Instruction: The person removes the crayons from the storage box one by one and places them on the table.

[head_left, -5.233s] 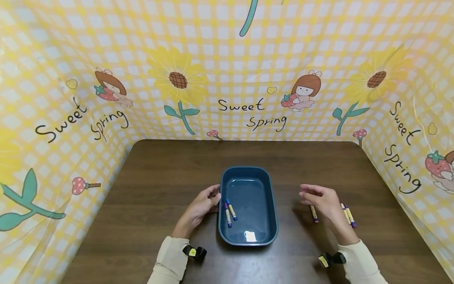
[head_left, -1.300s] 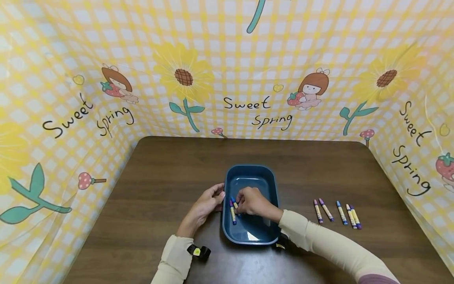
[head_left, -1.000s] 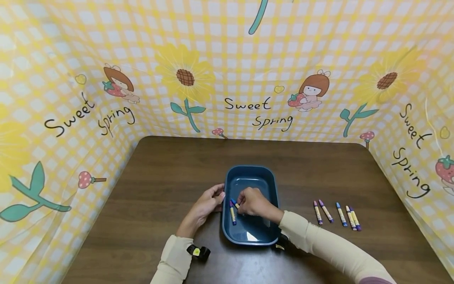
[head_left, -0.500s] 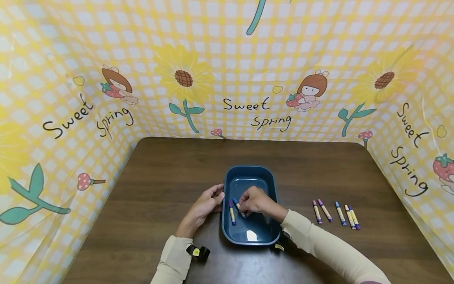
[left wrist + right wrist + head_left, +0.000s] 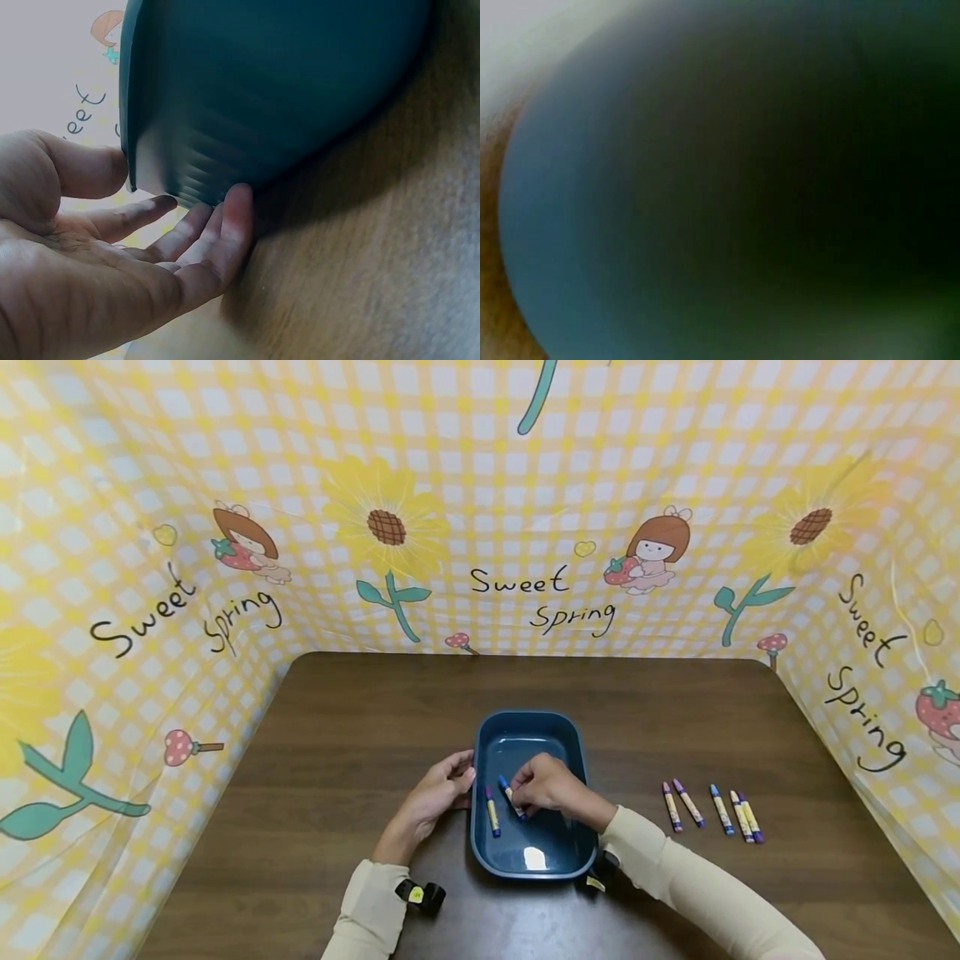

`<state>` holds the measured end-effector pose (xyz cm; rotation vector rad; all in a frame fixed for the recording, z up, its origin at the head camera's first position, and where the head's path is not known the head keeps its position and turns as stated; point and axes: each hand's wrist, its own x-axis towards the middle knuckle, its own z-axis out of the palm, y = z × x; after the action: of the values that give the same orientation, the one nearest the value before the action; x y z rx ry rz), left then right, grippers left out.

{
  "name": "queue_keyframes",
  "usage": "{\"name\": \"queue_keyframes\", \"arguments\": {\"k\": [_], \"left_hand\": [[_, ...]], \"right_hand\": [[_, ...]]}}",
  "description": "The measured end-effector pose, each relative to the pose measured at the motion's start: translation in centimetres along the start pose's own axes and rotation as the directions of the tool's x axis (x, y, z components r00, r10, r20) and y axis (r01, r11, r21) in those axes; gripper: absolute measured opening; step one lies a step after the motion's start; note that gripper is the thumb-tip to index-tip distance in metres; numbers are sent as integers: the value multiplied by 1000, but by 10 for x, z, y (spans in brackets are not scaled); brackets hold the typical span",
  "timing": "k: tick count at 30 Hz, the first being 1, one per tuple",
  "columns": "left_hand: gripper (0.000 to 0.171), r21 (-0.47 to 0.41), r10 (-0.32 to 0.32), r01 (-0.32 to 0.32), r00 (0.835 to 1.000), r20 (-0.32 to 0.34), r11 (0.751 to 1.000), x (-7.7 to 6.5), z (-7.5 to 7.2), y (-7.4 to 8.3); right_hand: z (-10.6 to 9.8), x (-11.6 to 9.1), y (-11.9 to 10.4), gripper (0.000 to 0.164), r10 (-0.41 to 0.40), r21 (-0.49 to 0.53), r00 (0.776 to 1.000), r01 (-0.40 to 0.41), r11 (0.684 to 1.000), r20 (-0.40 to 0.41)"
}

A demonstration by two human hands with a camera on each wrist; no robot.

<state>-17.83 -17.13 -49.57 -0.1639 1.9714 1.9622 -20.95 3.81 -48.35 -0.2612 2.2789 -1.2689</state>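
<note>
On the table stands a dark blue tray (image 5: 531, 860). My left hand (image 5: 437, 792) is at its left side, the thumb at the rim and the loosely extended fingertips against the outer wall, as the left wrist view shows too. Inside the tray my right hand (image 5: 551, 787) pinches a blue-tipped crayon (image 5: 506, 788), whose middle is partly covered by the fingers. Left of that one lies a purple-tipped crayon (image 5: 492, 814) on the tray floor. The right wrist view is dark and blurred, with only the tray's rim (image 5: 536, 217) showing.
To the right of the tray lie several loose crayons: a pink-tipped crayon (image 5: 672, 808), a purple-tipped crayon (image 5: 688, 803), a blue-tipped crayon (image 5: 722, 810) and two close together. A yellow checked cloth (image 5: 510, 510) surrounds the brown table (image 5: 360, 710).
My right hand has come from over the crayons at the right into the tray. The blue-tipped crayon has shifted right, apart from the purple-tipped one. My left hand stays at the tray's side.
</note>
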Motion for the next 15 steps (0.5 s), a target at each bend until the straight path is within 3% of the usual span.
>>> {"name": "queue_keyframes", "arguments": {"k": [7,15], "left_hand": [[46,-4,17,-17,1000,18,1000,3,1,-2],[45,-17,12,-12,1000,15,1000,4,2,-3]], "right_hand": [[-16,-6,0,12,18,116,1000,-21,993,26],[-30,-17,-3,17,3,160,1000,-5,987,15]]}}
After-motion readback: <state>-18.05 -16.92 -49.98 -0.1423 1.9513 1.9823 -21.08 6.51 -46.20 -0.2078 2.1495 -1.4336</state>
